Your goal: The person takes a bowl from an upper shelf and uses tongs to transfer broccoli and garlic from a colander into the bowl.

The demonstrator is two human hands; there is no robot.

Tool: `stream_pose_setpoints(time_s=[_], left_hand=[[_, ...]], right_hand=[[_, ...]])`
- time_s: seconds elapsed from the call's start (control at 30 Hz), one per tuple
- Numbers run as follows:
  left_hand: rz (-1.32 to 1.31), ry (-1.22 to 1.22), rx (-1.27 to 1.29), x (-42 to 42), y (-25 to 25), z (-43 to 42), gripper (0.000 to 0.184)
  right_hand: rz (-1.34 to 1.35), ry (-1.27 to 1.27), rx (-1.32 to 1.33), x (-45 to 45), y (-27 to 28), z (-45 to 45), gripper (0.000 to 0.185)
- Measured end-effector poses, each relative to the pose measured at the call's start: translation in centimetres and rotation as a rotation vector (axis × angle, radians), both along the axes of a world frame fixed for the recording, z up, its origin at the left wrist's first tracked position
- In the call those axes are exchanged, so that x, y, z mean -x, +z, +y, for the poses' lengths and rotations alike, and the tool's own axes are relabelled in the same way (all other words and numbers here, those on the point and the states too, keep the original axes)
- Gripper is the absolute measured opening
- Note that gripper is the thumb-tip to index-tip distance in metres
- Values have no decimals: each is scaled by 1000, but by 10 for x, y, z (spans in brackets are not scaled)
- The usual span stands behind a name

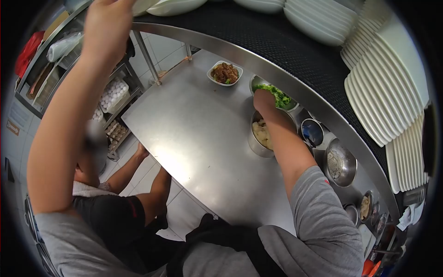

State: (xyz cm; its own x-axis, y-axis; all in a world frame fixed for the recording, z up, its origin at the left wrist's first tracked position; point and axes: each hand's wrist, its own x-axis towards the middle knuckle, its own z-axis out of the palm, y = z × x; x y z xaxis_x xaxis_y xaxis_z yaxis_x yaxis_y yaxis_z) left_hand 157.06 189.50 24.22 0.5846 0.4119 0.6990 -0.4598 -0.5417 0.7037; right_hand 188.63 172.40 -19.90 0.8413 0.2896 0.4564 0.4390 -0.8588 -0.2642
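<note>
My left hand (110, 27) is raised high at the upper left, beside a pale dish (144, 5) at the shelf's edge. The top of the picture cuts off most of its fingers, so its grip is unclear. My right hand (264, 99) reaches down at a metal bowl (253, 82) of chopped greens (280, 96); its fingers are hidden from me. Below that forearm stands a metal pot (258, 147) with pale chunks (261, 133) in it. A white bowl (209, 76) of brown, saucy food (225, 73) rests on the steel table (194, 134).
Stacked white plates (383, 87) and dishes line the dark-matted shelf (258, 34) above the table. More metal bowls (340, 162) stand along the right. At the left, another person (115, 207) is low beside the table, near a rack with egg trays (114, 94).
</note>
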Motion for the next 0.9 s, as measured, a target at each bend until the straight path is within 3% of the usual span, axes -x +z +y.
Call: stream_pose_setpoints(time_s=[0.07,0.13,0.17,0.23,0.4,0.57,0.63,0.77,0.8,0.9], left_hand=[[-7,-73,-136,34,-4,13,48],[13,355,-62,61,5,3,46],[12,361,-65,74,8,-6,46],[48,429,-87,97,12,-23,45],[157,463,-141,155,16,-37,40],[268,424,-54,193,-9,-98,33],[414,368,110,208,-21,-118,28],[537,240,8,217,-45,-162,17],[543,172,130,215,-52,-176,14],[605,177,36,216,-83,-196,13]], right_hand=[[30,22,9,-2,-1,7,23],[129,45,8,8,8,11,23],[127,51,5,27,35,8,23],[300,244,356,76,97,-1,23],[286,325,389,115,104,5,20],[329,462,551,143,121,-18,21],[296,490,575,153,122,-35,21],[199,560,664,164,119,-64,22],[199,562,668,165,120,-71,22],[194,644,744,167,137,-89,21]])
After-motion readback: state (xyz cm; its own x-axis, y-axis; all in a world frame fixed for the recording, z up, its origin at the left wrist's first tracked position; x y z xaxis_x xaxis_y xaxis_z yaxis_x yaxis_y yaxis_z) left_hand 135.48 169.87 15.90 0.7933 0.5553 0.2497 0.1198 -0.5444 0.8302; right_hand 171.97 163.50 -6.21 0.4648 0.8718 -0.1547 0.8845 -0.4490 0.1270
